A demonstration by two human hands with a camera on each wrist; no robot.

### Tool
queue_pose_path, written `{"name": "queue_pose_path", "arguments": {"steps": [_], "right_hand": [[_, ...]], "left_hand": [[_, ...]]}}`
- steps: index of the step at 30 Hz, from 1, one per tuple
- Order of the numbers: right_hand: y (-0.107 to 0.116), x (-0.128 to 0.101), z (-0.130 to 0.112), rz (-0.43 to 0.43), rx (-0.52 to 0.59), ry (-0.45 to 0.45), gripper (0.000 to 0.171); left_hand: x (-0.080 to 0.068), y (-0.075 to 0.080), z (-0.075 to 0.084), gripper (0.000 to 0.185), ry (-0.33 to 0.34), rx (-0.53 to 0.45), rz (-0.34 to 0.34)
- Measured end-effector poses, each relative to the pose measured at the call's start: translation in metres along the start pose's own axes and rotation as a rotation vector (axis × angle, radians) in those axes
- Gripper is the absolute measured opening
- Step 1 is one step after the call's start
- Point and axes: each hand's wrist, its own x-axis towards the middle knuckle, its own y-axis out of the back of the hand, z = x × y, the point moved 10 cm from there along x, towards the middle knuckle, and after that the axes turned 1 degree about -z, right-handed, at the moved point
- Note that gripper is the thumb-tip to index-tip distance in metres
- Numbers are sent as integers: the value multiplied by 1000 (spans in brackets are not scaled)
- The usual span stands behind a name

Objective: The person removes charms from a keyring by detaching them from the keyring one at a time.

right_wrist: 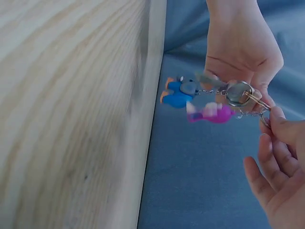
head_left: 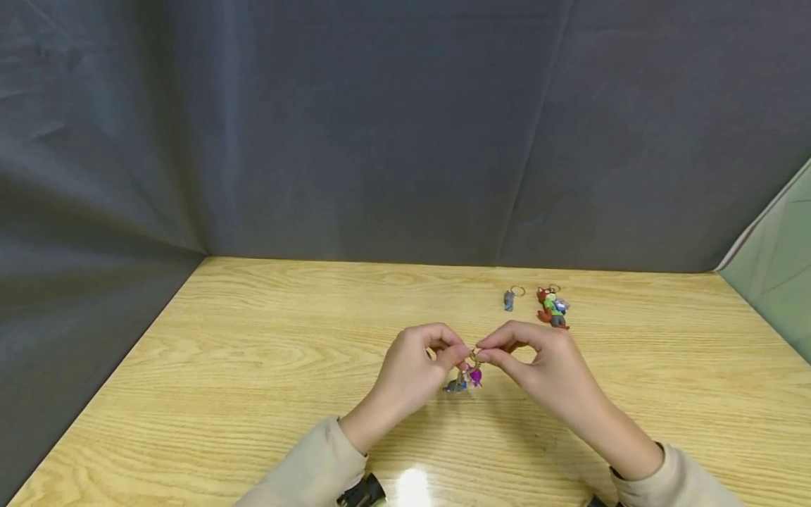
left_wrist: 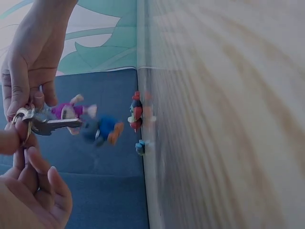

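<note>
Wooden table (head_left: 253,352); key ring (head_left: 474,358) pinched between left hand (head_left: 412,370), right hand (head_left: 545,366).

A shiny silver metal key (left_wrist: 52,125) and thin metal ring (right_wrist: 255,102) are seen, with small purple (right_wrist: 214,113) and blue (right_wrist: 178,93) toy figures that look like smooth rubbery plastic. The pale wooden table (head_left: 253,352) is smooth and glossy, with wavy grain. The dark grey cloth backdrop (head_left: 380,141) is matt and wrinkled.

Key ring (head_left: 474,358) with key, purple and blue charms hangs above the table.
</note>
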Motion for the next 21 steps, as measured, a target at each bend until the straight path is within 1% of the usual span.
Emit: {"name": "queue_pose_path", "arguments": {"steps": [5,10,13,16,18,21], "right_hand": [[0,-1,-4,-12,26,38,30],[-2,-1,-6,-58,45,76,32],[-3,-1,-5,-76,38,74,32],[-3,0,-3,-66,13,42,30],[-1,0,-2,-46,-3,21,28],[3,-1,-1,-3,-13,8,27]], "left_hand": [[0,2,0,18,11,-52,28],[1,2,-2,19,22,-112,26],[2,1,-4,19,28,-142,22],[2,3,-3,17,12,-168,23],[2,3,-1,17,-4,-168,11],[1,1,3,17,-31,-149,-39]]}}
